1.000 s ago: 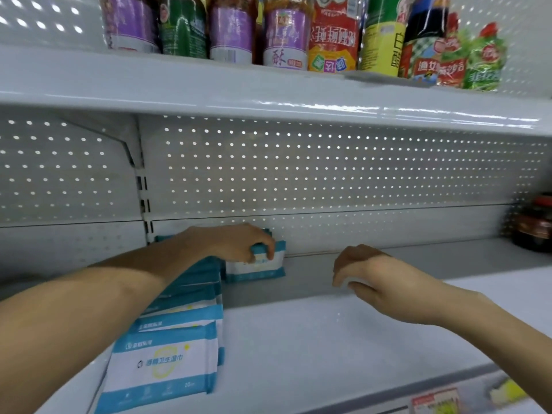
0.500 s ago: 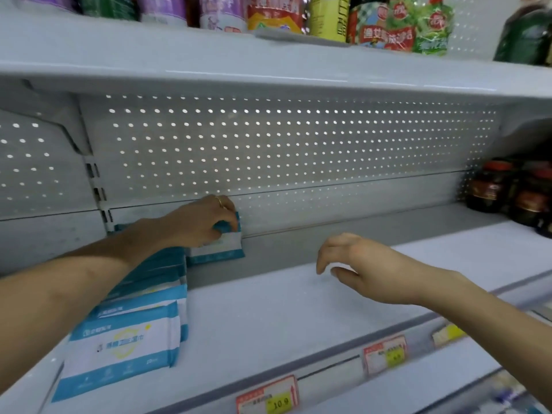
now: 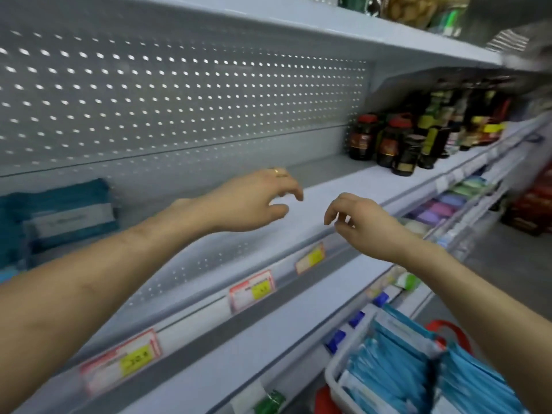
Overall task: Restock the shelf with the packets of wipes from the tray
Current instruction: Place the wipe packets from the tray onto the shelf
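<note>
Packets (image 3: pixel 68 213) blurred at left, tray (image 3: pixel 332 379) cut off below.

Shelf (image 3: pixel 343 186) bare between wipes (image 3: pixel 65 216) at left and bottles (image 3: pixel 391 144) at right; open from front. Upper shelf (image 3: pixel 298 19) caps headroom; perforated back panel (image 3: pixel 179 85) closes the rear.

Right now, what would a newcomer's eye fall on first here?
Two empty hands reach over the middle of the shelf, the left hand beside the right hand, fingers loosely curled. At lower right, a white tray is packed with blue packets of wipes. A blurred wipes packet sits at the shelf's far left, dark bottles at its right.
</note>
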